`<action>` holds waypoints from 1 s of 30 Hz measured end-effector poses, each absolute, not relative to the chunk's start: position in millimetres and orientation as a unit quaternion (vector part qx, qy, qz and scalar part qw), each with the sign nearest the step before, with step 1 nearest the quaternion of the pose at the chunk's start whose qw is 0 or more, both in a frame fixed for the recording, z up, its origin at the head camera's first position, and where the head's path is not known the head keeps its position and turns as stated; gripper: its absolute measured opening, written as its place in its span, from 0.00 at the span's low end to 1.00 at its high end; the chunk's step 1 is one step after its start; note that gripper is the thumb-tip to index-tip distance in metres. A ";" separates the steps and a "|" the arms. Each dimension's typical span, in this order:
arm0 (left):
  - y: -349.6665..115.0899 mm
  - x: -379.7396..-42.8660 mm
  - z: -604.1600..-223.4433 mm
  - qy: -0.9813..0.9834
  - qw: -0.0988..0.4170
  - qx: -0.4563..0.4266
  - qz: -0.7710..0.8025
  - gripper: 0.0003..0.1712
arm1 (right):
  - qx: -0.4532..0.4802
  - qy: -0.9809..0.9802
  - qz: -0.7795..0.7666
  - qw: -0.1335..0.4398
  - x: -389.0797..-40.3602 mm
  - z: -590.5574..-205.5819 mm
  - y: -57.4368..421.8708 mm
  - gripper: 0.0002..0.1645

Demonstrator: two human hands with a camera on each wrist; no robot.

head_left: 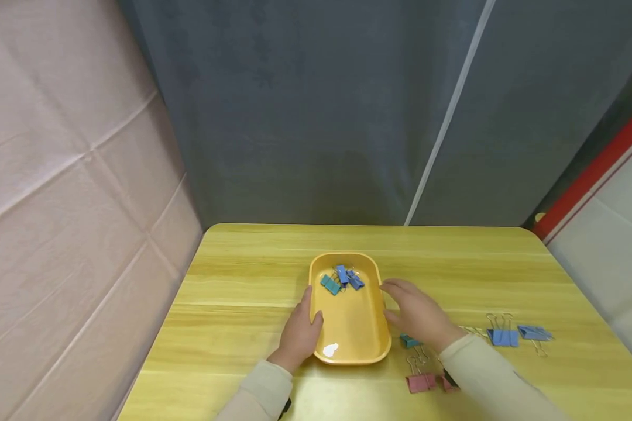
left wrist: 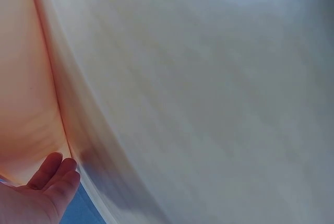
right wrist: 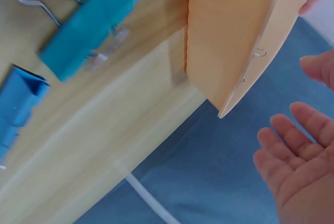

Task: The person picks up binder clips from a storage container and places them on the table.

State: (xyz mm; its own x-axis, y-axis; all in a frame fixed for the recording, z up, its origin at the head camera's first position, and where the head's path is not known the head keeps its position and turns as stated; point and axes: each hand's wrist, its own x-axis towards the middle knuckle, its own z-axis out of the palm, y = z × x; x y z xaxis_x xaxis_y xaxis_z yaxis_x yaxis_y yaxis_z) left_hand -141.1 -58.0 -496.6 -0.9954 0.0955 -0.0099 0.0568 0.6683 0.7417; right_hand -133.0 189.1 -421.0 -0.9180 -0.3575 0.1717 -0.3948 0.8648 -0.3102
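Head view: the yellow tray [head_left: 350,327] lay between my left hand [head_left: 297,333] and my right hand [head_left: 418,313]

The tray rested on the wooden table [head_left: 242,280], its long sides running away from me. Near its far end sat a teal clip [head_left: 330,285] and two blue clips [head_left: 356,282], heaped close. I judged the step in hand to be placing or squaring the tray, since neither hand carried a clip.

My left fingers were together and nearly straight along the outer wall, the thumb tip over the rim; I took it for a steadying touch, not a grip. My right fingers were straight and slightly spread, thumb apart, holding nothing. From above they seemed to meet the right rim, yet the right wrist view suggested a gap, so I could not tell whether they touched.

To the tray's right lay a loose teal clip [head_left: 409,341] just beside it, two pink clips [head_left: 420,383] nearer me, two loose blue clips [head_left: 502,338] farther right, and a yellow clip [head_left: 474,331] partly hidden by my sleeve [head_left: 500,374]. To gather these, I thought, the next move called for drawing my right hand back and pinching one by its body, probably the loose teal one, as the closest. Its handles seemed near a pink clip's and might have snagged.
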 end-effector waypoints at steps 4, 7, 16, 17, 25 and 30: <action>-57.9 -141.0 -495.7 0.914 0.022 0.040 0.402 0.35 | 0.230 -0.962 0.136 0.051 -149.6 -422.9 179.0 0.29; -57.6 -140.9 -496.2 0.915 0.021 0.040 0.401 0.35 | 0.249 -0.960 0.121 0.045 -160.6 -427.1 173.5 0.29; -56.8 -141.4 -496.6 0.917 0.018 0.040 0.396 0.36 | 0.292 -0.952 0.090 0.027 -185.8 -434.7 161.4 0.23; -56.6 -141.3 -496.3 0.918 0.017 0.041 0.395 0.35 | 0.291 -0.953 0.082 0.021 -187.9 -434.9 160.3 0.23; -55.6 -141.2 -497.6 0.919 0.016 0.043 0.390 0.36 | 0.286 -0.957 0.038 -0.012 -202.4 -439.5 151.6 0.24; -55.6 -141.4 -497.9 0.920 0.016 0.042 0.389 0.36 | 0.272 -0.961 0.042 -0.021 -209.9 -441.4 146.3 0.23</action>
State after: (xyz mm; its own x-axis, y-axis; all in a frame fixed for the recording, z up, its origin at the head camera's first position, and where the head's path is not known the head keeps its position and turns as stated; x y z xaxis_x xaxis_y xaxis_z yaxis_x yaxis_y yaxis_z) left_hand -141.4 -55.6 -497.9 -0.9959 0.0902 0.0033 0.0653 0.6939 0.7171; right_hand -209.9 146.3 -441.4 -0.8509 -0.5250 -0.0171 -0.5215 0.8482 -0.0926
